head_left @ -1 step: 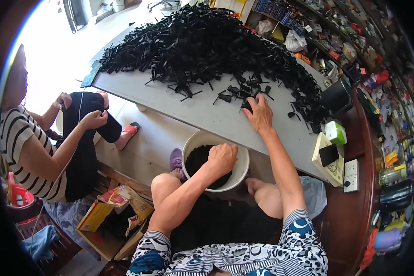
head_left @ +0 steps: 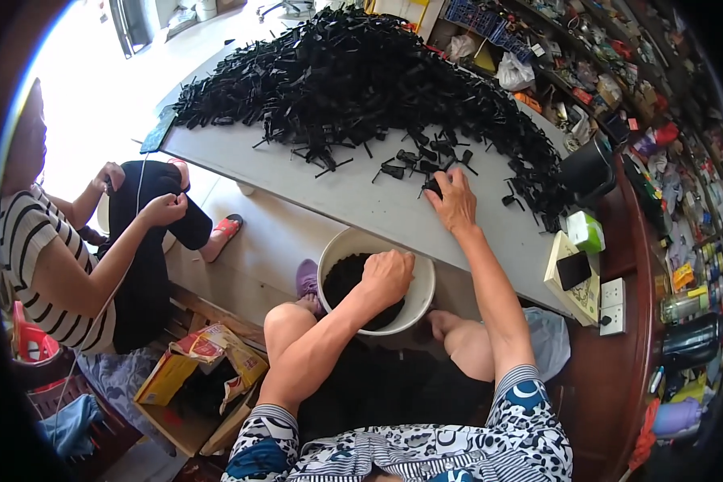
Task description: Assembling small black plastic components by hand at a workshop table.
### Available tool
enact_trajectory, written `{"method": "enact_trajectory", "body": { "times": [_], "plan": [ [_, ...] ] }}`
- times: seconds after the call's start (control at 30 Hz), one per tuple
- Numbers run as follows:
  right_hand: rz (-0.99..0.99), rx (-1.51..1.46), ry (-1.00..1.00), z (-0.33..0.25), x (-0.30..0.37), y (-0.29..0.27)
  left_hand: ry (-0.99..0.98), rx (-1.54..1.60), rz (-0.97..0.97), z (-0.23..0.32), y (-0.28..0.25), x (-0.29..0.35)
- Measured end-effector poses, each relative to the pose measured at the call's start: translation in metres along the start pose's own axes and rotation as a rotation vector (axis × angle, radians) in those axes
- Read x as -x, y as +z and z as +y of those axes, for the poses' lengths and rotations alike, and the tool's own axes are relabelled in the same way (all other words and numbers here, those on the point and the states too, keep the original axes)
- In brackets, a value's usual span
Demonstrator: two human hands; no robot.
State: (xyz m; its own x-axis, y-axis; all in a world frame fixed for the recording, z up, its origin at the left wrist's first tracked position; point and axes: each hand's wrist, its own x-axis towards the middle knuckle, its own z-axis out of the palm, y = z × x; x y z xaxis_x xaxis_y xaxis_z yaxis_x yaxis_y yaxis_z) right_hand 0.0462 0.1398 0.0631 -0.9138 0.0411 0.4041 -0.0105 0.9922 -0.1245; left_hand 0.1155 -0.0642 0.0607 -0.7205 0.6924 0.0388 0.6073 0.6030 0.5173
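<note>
A large heap of small black plastic parts with thin stems (head_left: 353,76) covers the back of the grey table (head_left: 313,189). Several loose parts lie in front of it. My right hand (head_left: 453,201) rests at the table, thumb and fingers closed around one black plastic part (head_left: 433,189), which they partly cover. Over a white bucket (head_left: 420,301) at the table's front edge, between my legs, is my left hand (head_left: 388,275), curled into a fist. Whatever it may hold is hidden. Inside the bucket lies a dark mass of black parts (head_left: 345,277).
At left sits another person (head_left: 64,265) in a striped top, hands raised over the lap. An open cardboard box (head_left: 193,402) stands at lower left. On the table's right are a black container (head_left: 586,170) and a small box with a phone-like black slab (head_left: 573,271). Cluttered shelves (head_left: 618,80) line the right.
</note>
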Motion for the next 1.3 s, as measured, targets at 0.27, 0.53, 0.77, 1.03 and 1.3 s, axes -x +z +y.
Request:
{"method": "enact_trajectory", "body": {
  "times": [0.27, 0.53, 0.77, 1.03, 1.3],
  "plan": [
    [-0.030, 0.014, 0.073, 0.006, -0.002, -0.007, 0.013, 0.011, 0.054, -0.012, -0.012, 0.004],
    [0.058, -1.668, 0.890, 0.060, -0.010, -0.033, 0.020, 0.074, 0.121, -0.014, -0.019, 0.000],
    [-0.055, -2.266, 0.742, 0.074, 0.013, -0.036, -0.033, 0.054, 0.070, -0.015, -0.015, -0.003],
    [-0.065, -2.103, 0.693, 0.069, 0.027, -0.035, 0.050, 0.190, 0.230, -0.008, -0.017, -0.012],
    [-0.021, -1.738, 0.653, -0.016, 0.049, -0.068, 0.100, 0.557, 0.513, 0.002, -0.021, -0.020]
  ]
}}
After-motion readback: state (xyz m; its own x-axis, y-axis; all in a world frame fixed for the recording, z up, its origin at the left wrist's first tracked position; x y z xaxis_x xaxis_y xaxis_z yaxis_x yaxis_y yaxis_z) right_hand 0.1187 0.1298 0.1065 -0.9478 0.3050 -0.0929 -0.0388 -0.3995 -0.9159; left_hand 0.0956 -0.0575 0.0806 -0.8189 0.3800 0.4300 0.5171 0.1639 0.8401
